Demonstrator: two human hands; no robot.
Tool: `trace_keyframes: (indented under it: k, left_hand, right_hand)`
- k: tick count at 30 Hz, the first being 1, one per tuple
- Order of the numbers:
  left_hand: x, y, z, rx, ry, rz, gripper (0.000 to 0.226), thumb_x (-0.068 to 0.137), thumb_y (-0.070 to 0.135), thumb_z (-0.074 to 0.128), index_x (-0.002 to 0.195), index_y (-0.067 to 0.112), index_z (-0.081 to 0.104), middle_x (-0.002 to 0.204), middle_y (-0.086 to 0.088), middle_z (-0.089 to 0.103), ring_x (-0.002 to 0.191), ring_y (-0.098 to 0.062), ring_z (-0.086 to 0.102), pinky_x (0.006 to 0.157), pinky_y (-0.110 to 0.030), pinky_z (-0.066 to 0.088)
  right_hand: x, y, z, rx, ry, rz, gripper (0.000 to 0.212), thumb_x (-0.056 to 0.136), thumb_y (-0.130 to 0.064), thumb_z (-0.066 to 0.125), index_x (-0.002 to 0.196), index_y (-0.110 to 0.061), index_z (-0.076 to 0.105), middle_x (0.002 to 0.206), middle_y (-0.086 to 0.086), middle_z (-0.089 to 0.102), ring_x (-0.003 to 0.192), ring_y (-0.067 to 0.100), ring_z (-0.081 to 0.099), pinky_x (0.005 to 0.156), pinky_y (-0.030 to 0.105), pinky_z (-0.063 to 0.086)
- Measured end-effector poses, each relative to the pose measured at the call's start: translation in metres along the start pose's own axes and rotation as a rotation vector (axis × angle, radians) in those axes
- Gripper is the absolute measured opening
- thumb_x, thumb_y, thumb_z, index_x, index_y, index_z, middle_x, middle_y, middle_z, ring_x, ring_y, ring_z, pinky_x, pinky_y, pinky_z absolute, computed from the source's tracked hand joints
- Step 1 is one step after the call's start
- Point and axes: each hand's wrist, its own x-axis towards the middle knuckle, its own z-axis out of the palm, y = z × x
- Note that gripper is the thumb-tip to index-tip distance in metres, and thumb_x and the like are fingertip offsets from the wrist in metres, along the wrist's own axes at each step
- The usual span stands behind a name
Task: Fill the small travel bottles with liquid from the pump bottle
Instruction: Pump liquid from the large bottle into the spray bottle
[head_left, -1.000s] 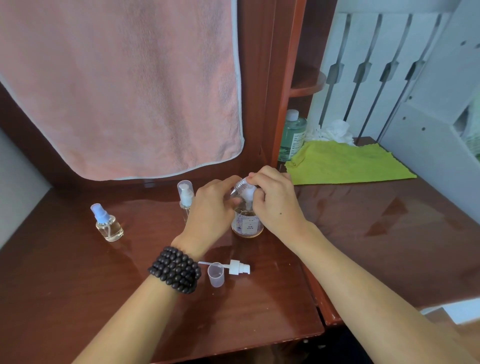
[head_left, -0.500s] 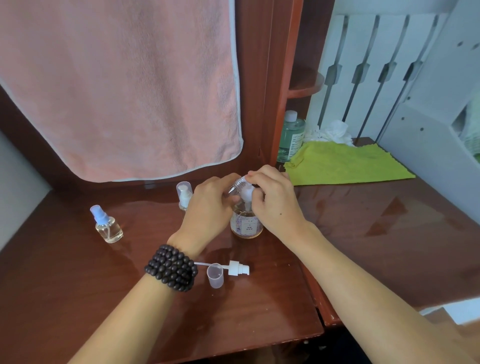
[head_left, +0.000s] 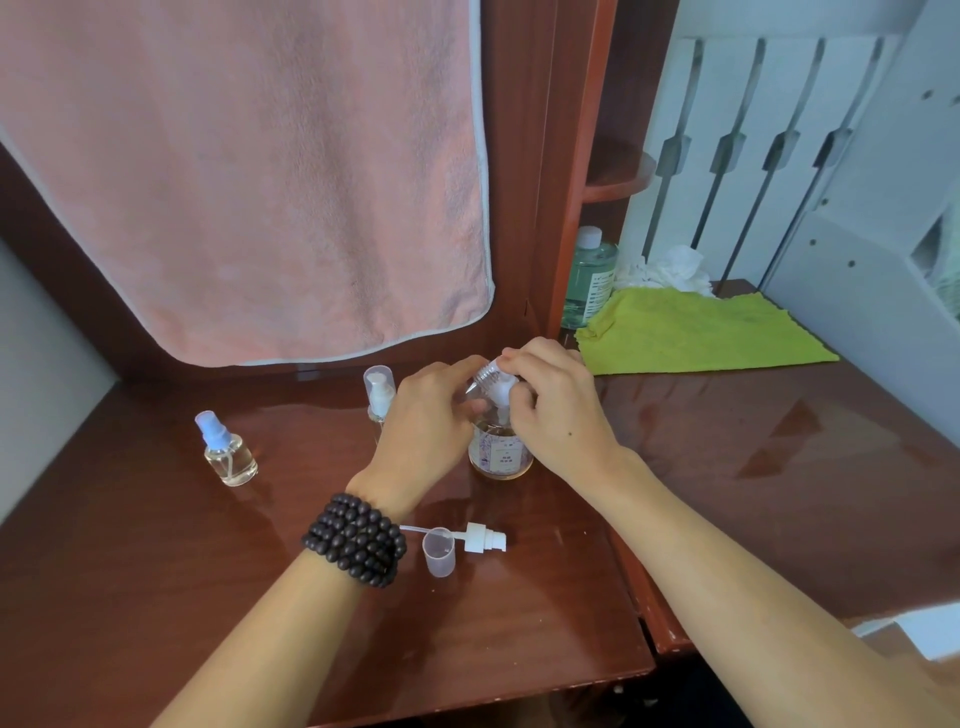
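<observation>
Both hands meet over the pump bottle (head_left: 500, 453) on the wooden desk (head_left: 156, 571). The left hand (head_left: 426, 421) holds a small clear bottle (head_left: 483, 375), tipped. The right hand (head_left: 556, 410) seems to press the white pump (head_left: 503, 391).

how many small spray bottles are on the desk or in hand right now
3: one with a blue sprayer stands at the left, one with a clear cap behind the left hand, one open, tilted, held at the pump bottle.
</observation>
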Motion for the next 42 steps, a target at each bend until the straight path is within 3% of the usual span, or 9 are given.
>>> trace_keyframes:
  k: [4, 8, 12, 16, 21, 24, 28, 33, 42]
  left_hand:
    - [-0.001, 0.000, 0.002, -0.011, 0.010, -0.006, 0.029, 0.088, 0.008, 0.068, 0.111, 0.026, 0.067, 0.080, -0.002, 0.061, 0.079, -0.016, 0.057, 0.074, -0.025, 0.038]
    - [-0.001, -0.003, 0.005, 0.007, 0.003, -0.010, 0.030, 0.087, 0.007, 0.067, 0.111, 0.025, 0.067, 0.078, -0.001, 0.058, 0.078, -0.016, 0.054, 0.073, -0.029, 0.039]
    - [-0.003, -0.004, 0.006, 0.004, 0.026, 0.009, 0.034, 0.086, 0.004, 0.067, 0.114, 0.024, 0.068, 0.077, 0.001, 0.057, 0.076, -0.015, 0.053, 0.069, -0.022, 0.032]
    - [-0.003, -0.002, 0.003, -0.017, 0.030, 0.017, 0.033, 0.087, 0.006, 0.067, 0.113, 0.026, 0.067, 0.079, -0.001, 0.060, 0.078, -0.015, 0.055, 0.075, -0.016, 0.038]
    - [-0.001, 0.004, -0.004, -0.009, 0.033, 0.029, 0.033, 0.086, 0.006, 0.068, 0.112, 0.026, 0.068, 0.080, -0.003, 0.064, 0.080, -0.015, 0.059, 0.079, -0.003, 0.030]
    - [-0.001, 0.002, -0.002, -0.019, 0.025, 0.020, 0.032, 0.086, 0.006, 0.068, 0.111, 0.027, 0.067, 0.079, -0.002, 0.063, 0.078, -0.015, 0.058, 0.076, -0.006, 0.033]
    - [-0.003, 0.000, 0.004, -0.020, 0.025, 0.009, 0.032, 0.085, 0.003, 0.067, 0.109, 0.024, 0.067, 0.073, 0.002, 0.057, 0.072, -0.009, 0.052, 0.071, -0.012, 0.036]
    - [-0.005, 0.000, 0.008, -0.046, 0.031, -0.007, 0.033, 0.085, 0.003, 0.067, 0.112, 0.023, 0.067, 0.078, -0.002, 0.062, 0.078, -0.018, 0.058, 0.077, -0.034, 0.045]
    - [0.000, 0.003, 0.003, -0.041, 0.040, 0.011, 0.030, 0.084, 0.004, 0.068, 0.108, 0.023, 0.067, 0.079, -0.002, 0.063, 0.079, -0.018, 0.058, 0.078, -0.031, 0.042]
  right_hand:
    - [-0.001, 0.001, 0.001, 0.002, -0.005, 0.000, 0.038, 0.070, 0.010, 0.048, 0.095, 0.000, 0.074, 0.093, 0.009, 0.068, 0.090, 0.026, 0.066, 0.079, 0.036, 0.045]
    - [0.000, 0.000, 0.002, -0.011, -0.032, -0.015, 0.039, 0.073, 0.004, 0.040, 0.091, 0.000, 0.073, 0.086, 0.010, 0.065, 0.083, 0.030, 0.064, 0.072, 0.043, 0.048]
    - [-0.001, 0.000, 0.003, -0.005, -0.034, -0.033, 0.044, 0.073, -0.005, 0.033, 0.089, -0.001, 0.073, 0.083, 0.010, 0.064, 0.079, 0.031, 0.063, 0.066, 0.045, 0.048]
    - [-0.001, 0.001, 0.001, -0.002, -0.019, -0.008, 0.042, 0.072, 0.005, 0.040, 0.097, 0.000, 0.074, 0.092, 0.010, 0.067, 0.088, 0.029, 0.066, 0.075, 0.040, 0.048]
    - [-0.001, 0.003, -0.001, 0.001, 0.019, -0.013, 0.041, 0.070, 0.012, 0.047, 0.099, 0.000, 0.074, 0.097, 0.009, 0.069, 0.095, 0.025, 0.067, 0.083, 0.031, 0.043]
    - [0.000, 0.002, 0.000, -0.005, 0.005, -0.007, 0.041, 0.070, 0.012, 0.047, 0.098, 0.000, 0.074, 0.095, 0.009, 0.068, 0.094, 0.024, 0.067, 0.081, 0.028, 0.041]
    - [0.000, 0.003, 0.001, -0.001, -0.011, 0.001, 0.039, 0.070, 0.011, 0.044, 0.093, 0.000, 0.074, 0.088, 0.009, 0.066, 0.085, 0.028, 0.066, 0.074, 0.038, 0.047]
    - [-0.001, 0.003, 0.003, 0.006, -0.022, 0.006, 0.038, 0.069, 0.011, 0.043, 0.089, 0.000, 0.073, 0.085, 0.010, 0.065, 0.083, 0.031, 0.067, 0.071, 0.043, 0.049]
    - [0.000, 0.002, 0.001, 0.020, 0.048, -0.001, 0.041, 0.070, 0.012, 0.045, 0.096, 0.000, 0.073, 0.094, 0.010, 0.067, 0.091, 0.028, 0.068, 0.078, 0.043, 0.052]
